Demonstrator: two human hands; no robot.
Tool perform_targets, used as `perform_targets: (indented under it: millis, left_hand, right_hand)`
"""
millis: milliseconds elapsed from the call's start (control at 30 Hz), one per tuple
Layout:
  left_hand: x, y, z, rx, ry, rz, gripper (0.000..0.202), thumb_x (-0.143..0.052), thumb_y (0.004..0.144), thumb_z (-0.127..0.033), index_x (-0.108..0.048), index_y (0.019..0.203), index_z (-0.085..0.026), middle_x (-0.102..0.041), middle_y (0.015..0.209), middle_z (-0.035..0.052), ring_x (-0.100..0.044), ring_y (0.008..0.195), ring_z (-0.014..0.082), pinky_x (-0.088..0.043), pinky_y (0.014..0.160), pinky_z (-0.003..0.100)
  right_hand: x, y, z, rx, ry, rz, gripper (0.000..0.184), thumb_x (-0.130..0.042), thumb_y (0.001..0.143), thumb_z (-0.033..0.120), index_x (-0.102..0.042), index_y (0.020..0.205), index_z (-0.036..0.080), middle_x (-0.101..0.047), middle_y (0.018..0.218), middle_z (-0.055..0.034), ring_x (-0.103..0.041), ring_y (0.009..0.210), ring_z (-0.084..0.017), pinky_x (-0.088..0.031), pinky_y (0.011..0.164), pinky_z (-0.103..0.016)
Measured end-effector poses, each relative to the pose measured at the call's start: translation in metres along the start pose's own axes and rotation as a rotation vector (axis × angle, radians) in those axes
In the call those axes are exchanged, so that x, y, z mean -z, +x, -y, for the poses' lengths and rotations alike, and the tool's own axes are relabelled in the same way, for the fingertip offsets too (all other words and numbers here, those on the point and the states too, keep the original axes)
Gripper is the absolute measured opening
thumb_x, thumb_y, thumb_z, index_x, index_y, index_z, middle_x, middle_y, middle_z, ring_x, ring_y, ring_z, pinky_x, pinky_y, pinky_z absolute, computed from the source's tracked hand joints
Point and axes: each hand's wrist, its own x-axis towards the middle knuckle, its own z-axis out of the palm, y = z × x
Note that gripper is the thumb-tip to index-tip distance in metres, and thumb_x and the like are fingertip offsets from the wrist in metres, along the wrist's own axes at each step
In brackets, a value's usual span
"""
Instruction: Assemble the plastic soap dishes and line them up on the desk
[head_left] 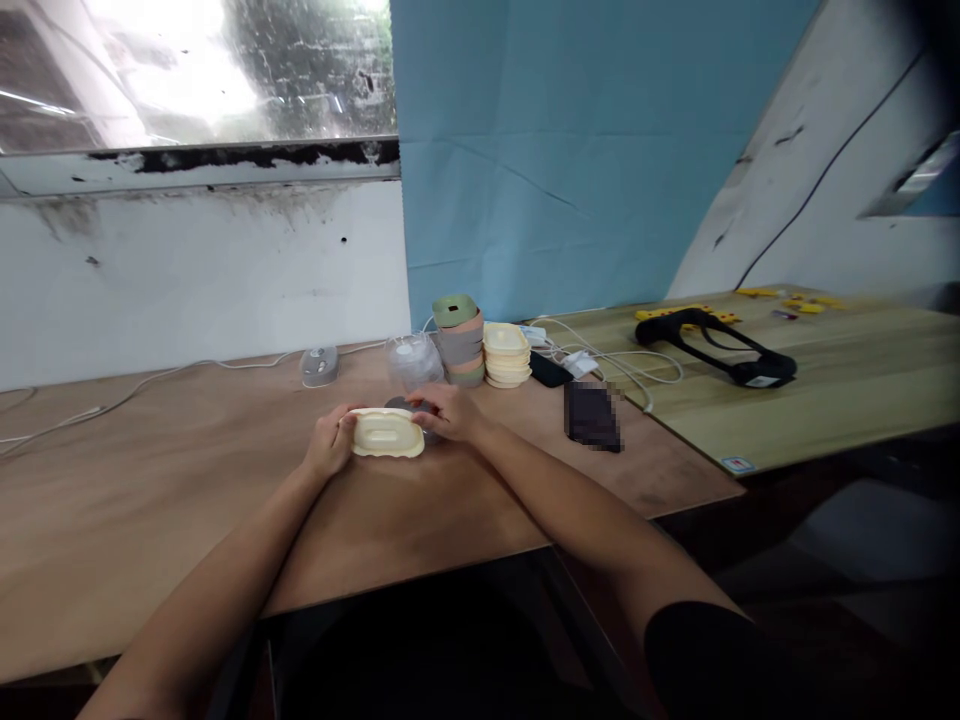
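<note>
A cream plastic tray (388,436) with rounded corners and a raised oblong middle is tilted towards me above the table. My left hand (332,442) is closed on its left edge, thumb on the near face. At the tray's right end my right hand (450,412) has its fingers bent around a grey plastic piece (432,437), partly hidden behind the tray and under the hand. The right thumb lies by the tray's upper right corner. Behind the hands are a clear plastic bag (415,360), a stack of green, pink and grey containers (459,345) and a pile of cream trays (507,357).
A small grey device (319,367) sits near the wall with white cables (202,368). To the right are a dark phone (550,370), a white plug (580,364), a pixelated dark object (592,415) and a black headset-like frame (716,345) on the adjoining table (825,370).
</note>
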Motion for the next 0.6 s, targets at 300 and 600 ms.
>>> perform_targets:
  millis: [300,600]
  left_hand:
    - [-0.001,0.0,-0.006,-0.048,-0.011,0.056,0.053,-0.028,0.097,-0.052,-0.06,0.119,-0.015,-0.07,0.098,0.0098,-0.065,0.076,0.0185,-0.049,0.073,0.029]
    - [-0.001,0.001,-0.003,-0.031,-0.107,0.115,0.051,-0.032,0.096,-0.051,-0.053,0.125,-0.015,-0.069,0.077,0.0032,-0.061,0.055,0.0134,-0.048,0.064,0.027]
  right_hand:
    - [-0.003,-0.004,0.001,-0.06,-0.263,-0.008,0.043,-0.039,0.092,0.052,-0.062,0.075,0.02,-0.062,0.067,-0.0042,-0.055,0.066,-0.015,-0.039,0.063,-0.025]
    - [0.065,-0.014,-0.078,-0.659,-0.267,-1.024,0.059,-0.01,0.094,0.054,-0.052,0.076,0.017,-0.052,0.069,-0.0057,-0.052,0.07,-0.019,-0.044,0.065,-0.03]
